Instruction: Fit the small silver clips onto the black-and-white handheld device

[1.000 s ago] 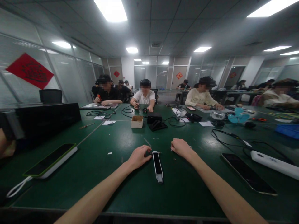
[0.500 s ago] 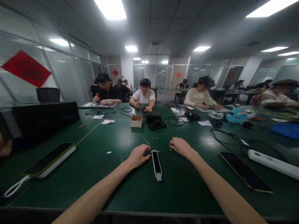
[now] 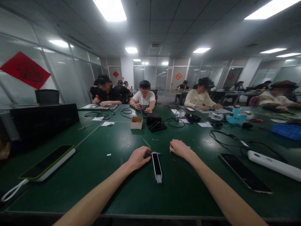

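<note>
A slim device [image 3: 157,168] with a black face, white rim and grey lower end lies on the green table between my hands. Beside its top end rests my left hand [image 3: 138,158], fingers bent and closed around a small dark part that I cannot make out. To the right, apart from the device, my right hand [image 3: 179,147] sits low over the table with its fingers curled in. What its fingertips hold, if anything, is hidden. A tiny ring-like piece [image 3: 174,159] lies just below that hand.
A phone [image 3: 244,172] and a white power strip [image 3: 272,163] lie at right, another phone with a green edge [image 3: 47,161] at left. Ahead stand a small open box [image 3: 136,122] and a black stand [image 3: 155,122]. A blue fan [image 3: 236,116] and several people are beyond.
My hands have barely moved; the view has shifted slightly. A small piece below my right fingertips now shows less. The person opposite has changed their hand position.
</note>
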`<state>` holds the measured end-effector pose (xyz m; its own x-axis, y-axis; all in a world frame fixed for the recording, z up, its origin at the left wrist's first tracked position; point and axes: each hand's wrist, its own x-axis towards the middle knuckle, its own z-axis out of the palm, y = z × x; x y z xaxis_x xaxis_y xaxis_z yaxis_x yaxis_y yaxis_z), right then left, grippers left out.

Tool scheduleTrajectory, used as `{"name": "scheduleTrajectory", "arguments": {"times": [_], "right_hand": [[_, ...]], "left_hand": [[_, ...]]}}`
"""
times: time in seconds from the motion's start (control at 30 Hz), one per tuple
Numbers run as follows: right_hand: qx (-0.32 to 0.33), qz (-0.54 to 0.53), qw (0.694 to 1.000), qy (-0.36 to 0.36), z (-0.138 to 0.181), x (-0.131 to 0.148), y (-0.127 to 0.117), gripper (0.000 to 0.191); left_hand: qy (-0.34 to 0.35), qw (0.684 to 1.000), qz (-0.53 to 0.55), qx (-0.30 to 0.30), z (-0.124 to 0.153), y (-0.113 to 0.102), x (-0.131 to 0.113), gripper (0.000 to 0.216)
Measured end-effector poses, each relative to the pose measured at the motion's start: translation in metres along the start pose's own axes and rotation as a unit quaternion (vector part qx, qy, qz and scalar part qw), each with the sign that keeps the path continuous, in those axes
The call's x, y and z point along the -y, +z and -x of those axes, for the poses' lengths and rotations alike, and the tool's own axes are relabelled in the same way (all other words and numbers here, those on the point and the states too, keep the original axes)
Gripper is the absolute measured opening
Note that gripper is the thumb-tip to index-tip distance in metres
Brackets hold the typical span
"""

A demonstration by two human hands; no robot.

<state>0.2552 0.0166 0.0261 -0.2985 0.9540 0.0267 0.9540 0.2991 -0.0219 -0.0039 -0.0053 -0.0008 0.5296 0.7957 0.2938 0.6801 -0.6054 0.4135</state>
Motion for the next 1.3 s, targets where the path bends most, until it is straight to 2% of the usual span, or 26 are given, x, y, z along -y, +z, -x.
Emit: {"name": "scheduleTrajectory", "arguments": {"times": [0.4,0.53,0.63,0.77,0.93,1.1,1.3], "right_hand": [[-0.002,-0.025,1.0,0.011,0.001,-0.005,0.002,0.015],[-0.016,-0.033,0.999,0.011,0.0,-0.007,0.003,0.015],[-0.044,-0.086,0.995,0.004,0.004,-0.005,0.001,0.014],[-0.081,-0.256,0.963,-0.031,0.014,0.008,-0.001,0.018],[-0.062,-0.416,0.904,-0.083,0.025,0.038,-0.004,0.024],[-0.045,-0.473,0.871,-0.123,0.033,0.067,-0.004,0.022],[-0.045,-0.485,0.865,-0.123,0.037,0.077,0.001,0.022]], "left_hand": [[0.015,1.0,0.003,-0.011,0.001,0.0,0.001,0.025],[0.023,1.0,-0.008,-0.014,0.001,-0.002,-0.002,0.028],[0.037,0.998,-0.025,-0.034,0.002,-0.008,-0.005,0.033],[0.05,0.996,-0.039,-0.063,0.004,-0.015,-0.012,0.035],[0.103,0.99,-0.045,-0.09,0.007,-0.015,-0.021,0.031],[0.15,0.981,-0.05,-0.116,0.007,-0.005,-0.026,0.019],[0.156,0.976,-0.054,-0.144,0.008,-0.003,-0.027,0.021]]}}
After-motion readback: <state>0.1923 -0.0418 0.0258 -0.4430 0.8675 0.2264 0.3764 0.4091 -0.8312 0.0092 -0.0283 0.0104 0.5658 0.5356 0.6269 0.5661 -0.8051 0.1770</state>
